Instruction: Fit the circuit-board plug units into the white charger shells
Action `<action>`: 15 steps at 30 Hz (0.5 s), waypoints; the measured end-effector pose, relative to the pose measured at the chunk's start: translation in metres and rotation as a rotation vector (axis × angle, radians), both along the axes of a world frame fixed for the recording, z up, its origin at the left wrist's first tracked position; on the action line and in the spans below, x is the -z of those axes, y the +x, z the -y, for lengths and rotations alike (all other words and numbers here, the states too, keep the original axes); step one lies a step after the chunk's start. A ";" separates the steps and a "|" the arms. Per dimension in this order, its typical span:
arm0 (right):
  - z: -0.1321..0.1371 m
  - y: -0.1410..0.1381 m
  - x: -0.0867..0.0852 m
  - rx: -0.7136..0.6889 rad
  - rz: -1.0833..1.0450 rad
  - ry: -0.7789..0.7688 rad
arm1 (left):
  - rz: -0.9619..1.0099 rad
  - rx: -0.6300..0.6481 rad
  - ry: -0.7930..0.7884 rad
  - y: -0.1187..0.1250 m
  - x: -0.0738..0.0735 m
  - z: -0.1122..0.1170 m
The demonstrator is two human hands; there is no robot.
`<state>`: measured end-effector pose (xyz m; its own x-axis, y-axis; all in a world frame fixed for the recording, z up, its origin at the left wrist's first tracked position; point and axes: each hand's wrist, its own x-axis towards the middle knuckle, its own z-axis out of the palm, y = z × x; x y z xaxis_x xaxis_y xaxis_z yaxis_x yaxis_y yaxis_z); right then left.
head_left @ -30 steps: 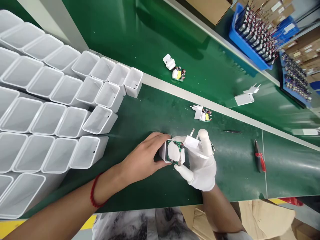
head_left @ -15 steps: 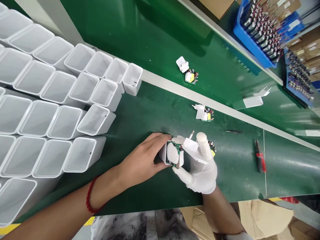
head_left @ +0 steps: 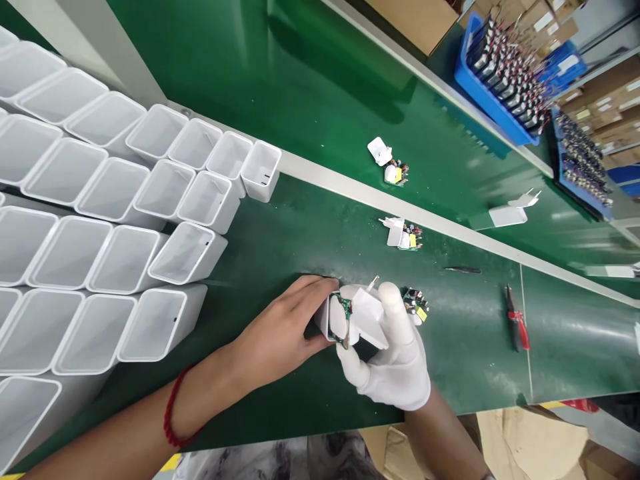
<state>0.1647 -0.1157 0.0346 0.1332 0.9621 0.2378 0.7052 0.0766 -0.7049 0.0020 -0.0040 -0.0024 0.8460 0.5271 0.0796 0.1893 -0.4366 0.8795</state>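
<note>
My bare left hand (head_left: 277, 330) is wrapped round a small white plastic housing (head_left: 323, 323), its open end facing right. A green circuit board (head_left: 339, 320) with a large white patch sits partly inside that opening. My right hand (head_left: 397, 373), in a white glove, grips a white plug cover (head_left: 369, 315) with a metal pin pointing up, close against the board. Its thumb touches the board's lower edge. Just right of the gloved fingers, another circuit board (head_left: 416, 305) with a yellow part lies on the green bench (head_left: 295, 227).
Rows of open white housings (head_left: 103, 333) fill the left side. Farther back lie a board with a plug cover (head_left: 400, 235) and tweezers (head_left: 463, 270). Red-handled pliers (head_left: 517, 327) rest at right. A blue tray (head_left: 463, 70) of components stands at upper right.
The board sits deeper in the housing. The plug cover has moved left and down with my right hand, closer to the opening. The whole view has shifted slightly.
</note>
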 end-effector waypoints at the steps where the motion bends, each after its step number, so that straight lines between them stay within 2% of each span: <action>1: -0.001 -0.002 -0.001 -0.009 0.028 0.015 | 0.003 -0.001 0.003 0.000 0.000 0.000; 3: -0.003 -0.003 0.000 -0.036 0.057 -0.016 | 0.009 0.001 0.005 0.000 0.000 0.000; 5: -0.003 0.000 0.002 -0.051 0.026 -0.129 | 0.015 -0.003 0.006 0.000 0.000 0.000; 7: -0.002 0.004 0.003 -0.019 -0.030 -0.190 | 0.025 -0.018 0.019 0.001 0.001 0.001; 9: 0.001 0.008 0.001 0.070 0.009 -0.063 | 0.046 -0.037 0.045 0.002 0.003 0.002; 12: 0.003 0.007 -0.008 0.106 0.258 0.161 | 0.082 -0.099 0.115 0.003 0.006 0.006; 15: 0.004 -0.007 -0.010 0.054 0.477 0.080 | 0.076 -0.151 0.178 0.005 0.007 0.008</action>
